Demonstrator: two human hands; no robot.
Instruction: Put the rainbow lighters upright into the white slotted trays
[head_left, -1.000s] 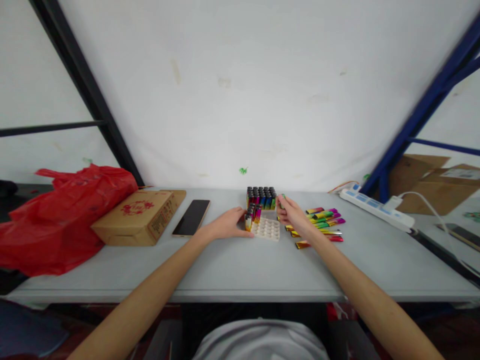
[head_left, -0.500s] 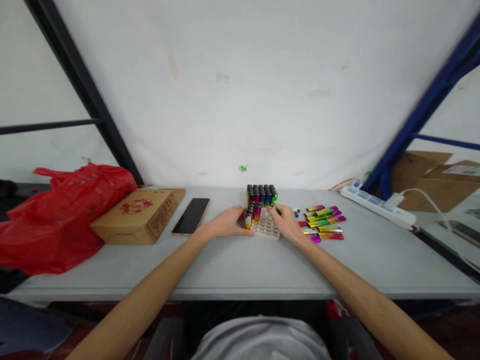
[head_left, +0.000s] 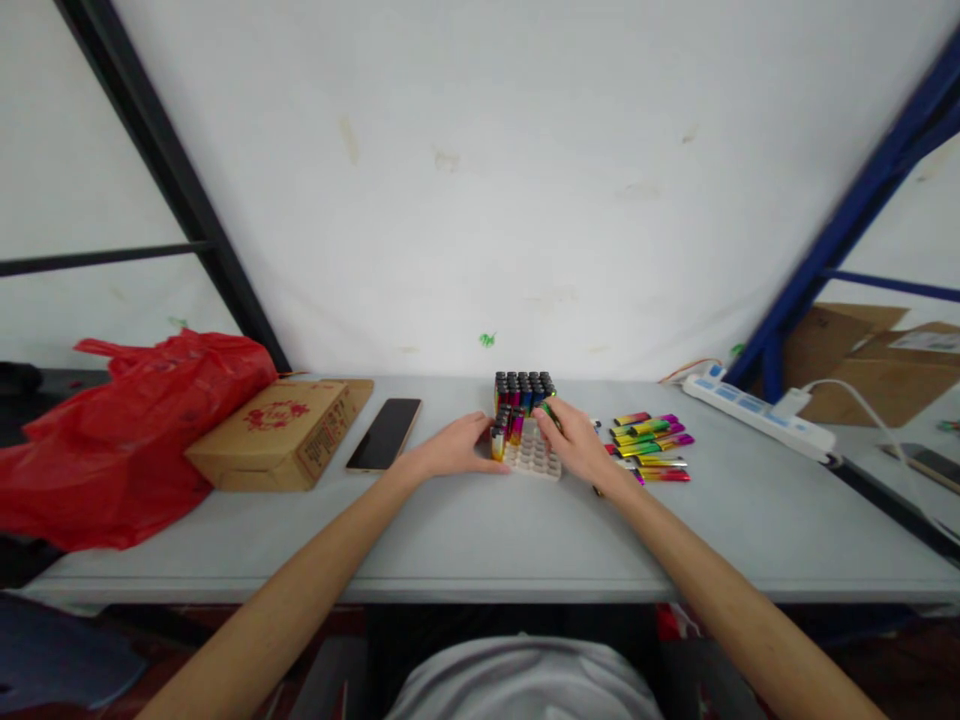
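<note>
A pale tray (head_left: 534, 452) with rows of slots lies on the table, lighters (head_left: 515, 425) standing upright in its left part. My left hand (head_left: 466, 446) grips the tray's left side, thumb along the front corner and fingers behind the lighters. My right hand (head_left: 576, 440) is closed on a green lighter (head_left: 551, 407) over the tray's back right part; the lower end of this lighter is hidden. Right behind stands a full block of black-topped lighters (head_left: 525, 385). Loose shiny lighters (head_left: 651, 440) lie in a pile beside my right hand.
A phone (head_left: 385, 434), a cardboard box (head_left: 274, 435) and a red plastic bag (head_left: 142, 430) are on the left. To the right lies a white power strip (head_left: 761, 412) with a plugged-in cable. The wall (head_left: 480, 250) rises behind the table (head_left: 480, 545).
My right hand has shifted slightly, its wrist a little lower over the near side of the pile, still with the green lighter. My left hand stays on the tray.
</note>
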